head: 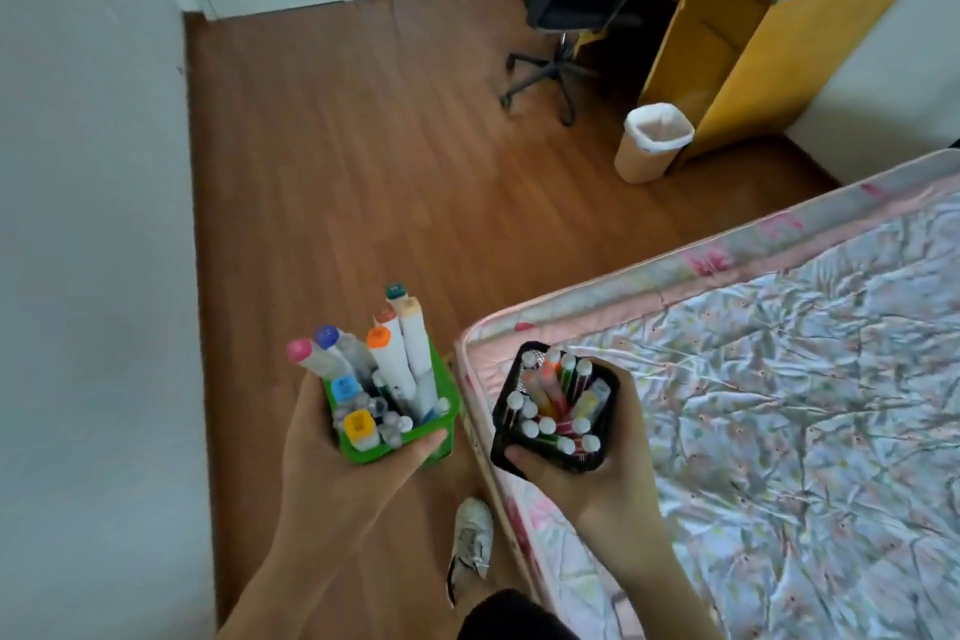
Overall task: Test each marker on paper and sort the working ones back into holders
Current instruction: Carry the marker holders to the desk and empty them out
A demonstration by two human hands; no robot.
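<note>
Green plastic forms the holder [415, 437] in the left hand [332, 463], whose grip wraps round it from below, thumb along the near rim. It is packed with thick white-barrelled markers [400, 359] standing upright or leaning, their caps pink, blue, orange, teal and yellow. This holder is held above the wooden floor [337, 172], just left of the bed corner.

The right hand [597, 478] has its grip closed round a black mesh holder [506, 398], thumb on the near wall and fingers on the far side. Thin markers [558, 395] with white ends fill it, some orange, green and purple. It hangs over the corner of the bed [779, 405], which carries a crumpled flowered sheet and a pink-edged mattress.

The two holders are near each other but apart. Below them a white shoe [470, 541] stands on the floor. Farther off are a lined waste bin [652, 143], a black office chair [571, 0], and a yellow surface [753, 52] against the wall.
</note>
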